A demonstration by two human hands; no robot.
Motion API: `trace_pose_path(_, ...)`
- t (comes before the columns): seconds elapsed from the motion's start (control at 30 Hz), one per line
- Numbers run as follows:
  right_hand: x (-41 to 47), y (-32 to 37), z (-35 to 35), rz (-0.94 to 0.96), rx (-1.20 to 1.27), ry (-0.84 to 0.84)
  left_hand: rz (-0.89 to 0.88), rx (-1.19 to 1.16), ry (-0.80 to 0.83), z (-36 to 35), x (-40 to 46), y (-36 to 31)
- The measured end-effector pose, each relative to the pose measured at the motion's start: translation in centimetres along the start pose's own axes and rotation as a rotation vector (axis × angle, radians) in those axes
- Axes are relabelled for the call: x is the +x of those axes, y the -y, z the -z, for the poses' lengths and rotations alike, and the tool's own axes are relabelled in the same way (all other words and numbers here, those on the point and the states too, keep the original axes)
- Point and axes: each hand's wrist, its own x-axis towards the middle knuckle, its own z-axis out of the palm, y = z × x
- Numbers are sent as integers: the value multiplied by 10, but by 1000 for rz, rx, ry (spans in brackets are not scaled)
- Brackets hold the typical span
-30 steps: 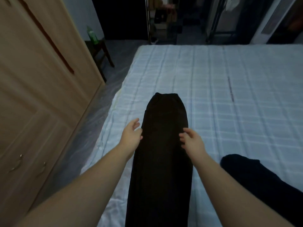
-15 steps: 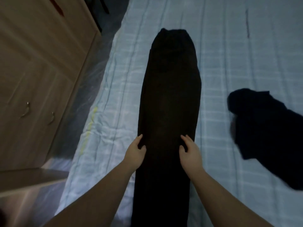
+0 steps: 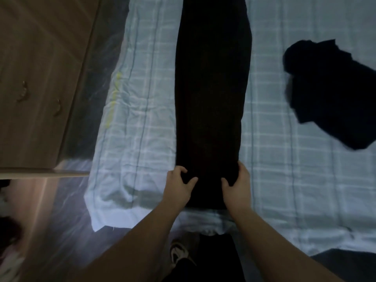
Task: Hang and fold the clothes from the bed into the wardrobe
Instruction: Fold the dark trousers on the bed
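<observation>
Both hands have slid down the long black garment to its near end since the earlier frame, and the view has tipped further down toward the bed edge.

Left to right. Wooden wardrobe stands at far left, doors shut, two small handles showing; a strip of glossy floor separates it from the bed, which carries a pale checked sheet. Left hand sits on the left edge of the black trousers, fingers curled over the cloth and thumb pressed on top: a pinch grip on the fabric. Trousers lie flat and lengthwise down the middle of the bed, seemingly already doubled along their length, near end just short of the mattress edge. Right hand mirrors the left on the opposite edge, thumb on top, fingers wrapped around the side, gripping the cloth. Both forearms reach out almost parallel, wrists low to the sheet. Well apart to the right, a second dark garment lies crumpled on the sheet.

Step in hand, as I judge it: folding the trousers, with the near end taken up. Next move likely calls for lifting that end evenly with both hands and carrying it up over the far part, keeping edges aligned so the fold lies square. Wardrobe stage not yet begun for this piece.
</observation>
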Motion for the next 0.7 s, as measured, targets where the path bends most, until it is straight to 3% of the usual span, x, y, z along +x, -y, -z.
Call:
trace_pose_path(0.23,-29,-2,15,-307,95,10,23,-69,67,-9,-18,19)
trace_pose_path(0.33,-35,3,20,-319,265,92,68,-294,120,3,-31,15)
trace_pose_path(0.43,-44,13,26,-319,527,170,137,-711,225,16,-40,14)
trace_pose_path(0.5,-45,8,25,-271,503,191,189,-830,238,19,-43,13)
trace_pose_path(0.6,-44,-14,16,-263,378,215,215,-726,218,18,-44,15)
trace_pose_path(0.7,-47,-25,16,-290,428,254,225,-730,232,15,-43,16)
